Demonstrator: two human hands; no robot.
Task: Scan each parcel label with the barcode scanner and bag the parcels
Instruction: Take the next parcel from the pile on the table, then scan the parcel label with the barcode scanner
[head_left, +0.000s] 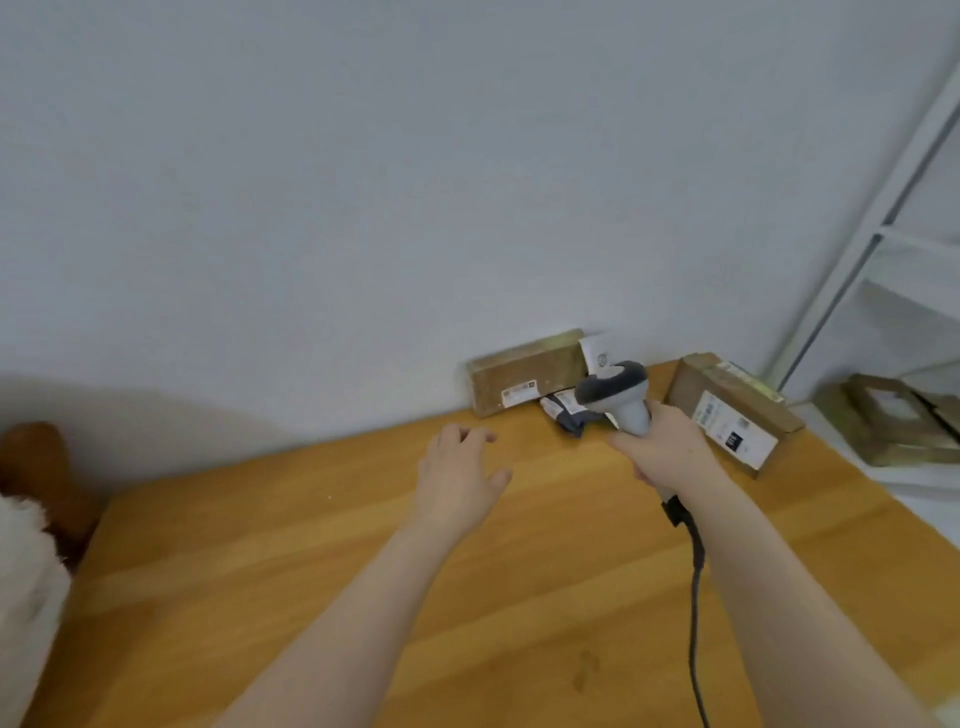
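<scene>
Honey-coloured wood makes up the surface (322, 561), which runs back to a plain pale wall (363, 182). The right hand (667, 449) grips the handle of the grey barcode scanner (621, 397), its fingers (647, 470) wrapped firmly round it. The scanner's dark-rimmed head is held up above the far part of the surface, and the black cable (695, 597) drops from the handle's base and runs down beside the forearm to the bottom edge of the view. The left hand (460, 480) is stretched out palm down just left of the scanner, holding nothing, its fingers (467, 434) loose and slightly spread; whether it touches the wood cannot be told. Three parcels sit at the back. A long cardboard box (524, 371) stands on edge against the wall with a small white label at its lower right. A small dark soft parcel (563, 413) lies just in front of that box's right end, partly hidden by the scanner head. A second cardboard box (727, 410) lies right of the scanner, carrying a large white label. A white slip (597, 351) leans on the wall behind the scanner. Off to the right is a white shelf unit (909, 291) with more cardboard boxes (893, 415) on a low shelf. At the left edge sit something white and fluffy (26, 571) and something brown (36, 457) — too blurred to name.
</scene>
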